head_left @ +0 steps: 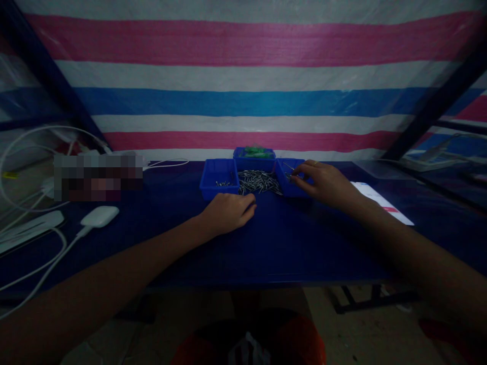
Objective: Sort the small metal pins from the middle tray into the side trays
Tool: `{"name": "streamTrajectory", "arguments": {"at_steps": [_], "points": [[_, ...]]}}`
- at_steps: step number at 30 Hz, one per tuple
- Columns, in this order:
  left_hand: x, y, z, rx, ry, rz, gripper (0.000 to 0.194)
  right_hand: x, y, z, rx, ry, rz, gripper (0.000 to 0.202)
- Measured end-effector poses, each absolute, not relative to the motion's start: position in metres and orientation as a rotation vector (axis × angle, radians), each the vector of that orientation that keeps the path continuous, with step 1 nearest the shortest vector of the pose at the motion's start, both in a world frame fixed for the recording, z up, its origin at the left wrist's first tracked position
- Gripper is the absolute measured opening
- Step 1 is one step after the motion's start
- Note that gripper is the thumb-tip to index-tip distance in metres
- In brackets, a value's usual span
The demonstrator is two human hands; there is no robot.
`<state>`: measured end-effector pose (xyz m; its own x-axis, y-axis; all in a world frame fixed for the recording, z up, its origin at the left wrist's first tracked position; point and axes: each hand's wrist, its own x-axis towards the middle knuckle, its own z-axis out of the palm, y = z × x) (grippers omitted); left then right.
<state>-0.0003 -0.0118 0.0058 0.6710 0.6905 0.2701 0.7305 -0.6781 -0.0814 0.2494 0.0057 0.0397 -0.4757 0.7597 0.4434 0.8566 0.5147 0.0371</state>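
Observation:
A heap of small, slim silvery metal pieces (258,181), like screws or rivets, lies on the table between blue plastic bins. My left hand (230,213) rests on the tabletop at the near edge of the heap, fingers curled in; whatever they may hold is hidden. Over the right bin (283,178) is my right hand (323,180), its thumb and fingertips drawn together above some metal pieces. What is in that pinch is too small to make out. A few of the same pieces lie in the left bin (213,190). Green material (254,151) fills the back bin (254,163).
On the blue table (266,253), a white charger (99,217) and several white cables lie at left, near a blurred-out patch. A white printed sheet (382,203) lies right, beneath my forearm. A striped tarp (243,76) hangs behind, between dark metal posts.

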Motion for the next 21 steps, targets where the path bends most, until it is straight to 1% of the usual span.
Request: {"name": "streamTrajectory", "arguments": {"at_steps": [4,8,12,15,19,21], "points": [[-0.001,-0.011,0.005,-2.715,-1.140,-0.319,0.026,0.257,0.014,0.035,-1.530,-2.381,-0.372,0.036],[-0.002,-0.010,0.004,-2.716,-1.117,-0.316,0.025,0.257,0.015,0.032,-1.535,-2.370,-0.345,0.036],[-0.002,-0.009,0.003,-2.703,-1.109,-0.309,0.024,0.250,0.008,0.036,-1.412,-2.336,-0.315,0.034],[-0.001,-0.010,0.004,-2.711,-1.111,-0.315,0.023,0.239,-0.002,0.037,-1.217,-2.421,-0.215,0.031],[0.000,-0.011,0.005,-2.712,-1.107,-0.307,0.025,0.224,-0.011,0.026,-1.029,-2.637,-0.079,0.031],[0.000,-0.011,0.006,-2.715,-1.119,-0.295,0.026,0.221,-0.011,0.018,-1.046,-2.704,-0.050,0.034]]}}
